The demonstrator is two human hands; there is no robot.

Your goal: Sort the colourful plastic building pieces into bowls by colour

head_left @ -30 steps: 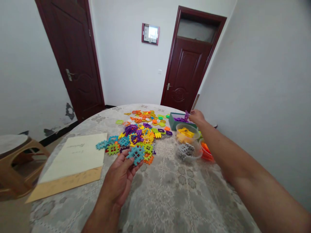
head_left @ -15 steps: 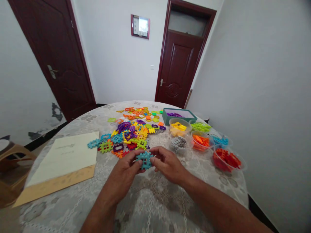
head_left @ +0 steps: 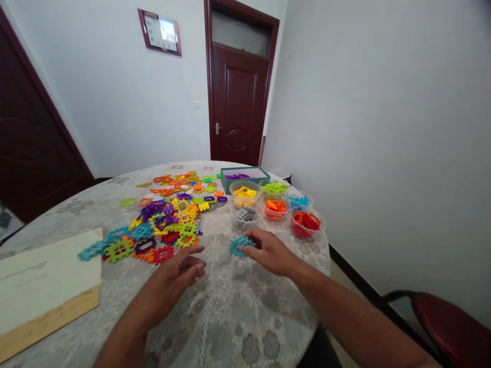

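Observation:
My right hand (head_left: 270,251) pinches a blue grid-shaped plastic tile (head_left: 238,246) just above the lace-covered round table (head_left: 238,317). My left hand (head_left: 174,278) hovers to the left of it, fingers loosely extended, with nothing in it. A spread of colourful interlocking tiles (head_left: 169,214) lies beyond both hands. To the right stand clear bowls sorted by colour: grey (head_left: 245,214), yellow (head_left: 245,192), orange (head_left: 275,206), red (head_left: 306,221), blue (head_left: 299,200) and green (head_left: 274,187). A teal box (head_left: 245,176) holds purple tiles.
A cream sheet on brown cardboard (head_left: 42,286) lies at the table's left. A dark red chair seat (head_left: 448,317) stands at the lower right, close to the white wall. Dark wooden doors are behind the table.
My left hand has let go of the blue tile and drawn back to the left; my right hand now holds the tile alone. The view has swung to the right.

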